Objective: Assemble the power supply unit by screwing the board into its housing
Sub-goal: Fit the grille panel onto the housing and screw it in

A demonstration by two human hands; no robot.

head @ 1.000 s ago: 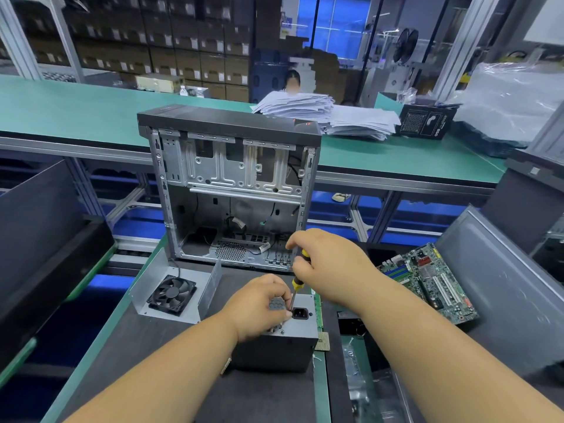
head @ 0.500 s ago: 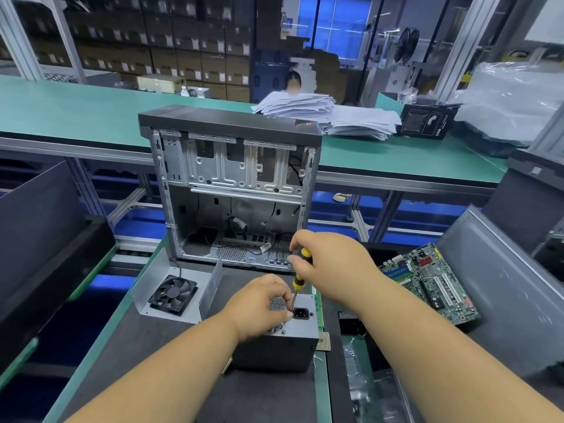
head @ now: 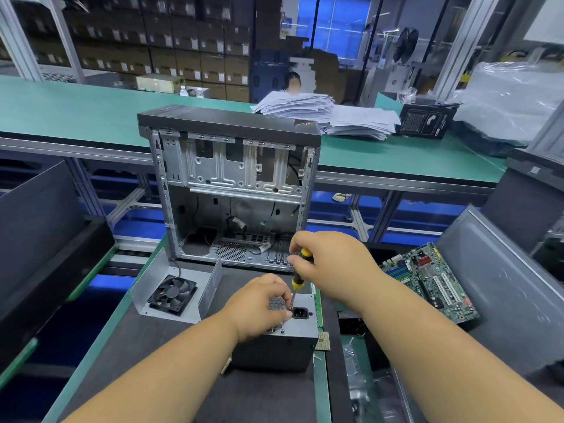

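Observation:
A grey power supply unit (head: pixel 287 346) stands on the dark mat in front of me, its vented face with a black power socket (head: pixel 300 313) turned up. My left hand (head: pixel 259 306) grips the unit's top, fingers curled over the honeycomb grille beside the socket. My right hand (head: pixel 329 264) holds a yellow-and-black screwdriver (head: pixel 297 280) by its handle, nearly upright. Its shaft comes down next to my left fingertips, just left of the socket. The tip and any screw are hidden.
An open computer case (head: pixel 232 190) stands upright just behind the unit. A metal cover with a black fan (head: pixel 172 296) lies at the left. A green motherboard (head: pixel 430 282) leans in a grey bin (head: pixel 503 288) at the right. Stacked papers (head: pixel 323 117) lie on the far green bench.
My right hand has turned a little on the screwdriver handle and sits slightly higher. The left hand and the unit have stayed in place.

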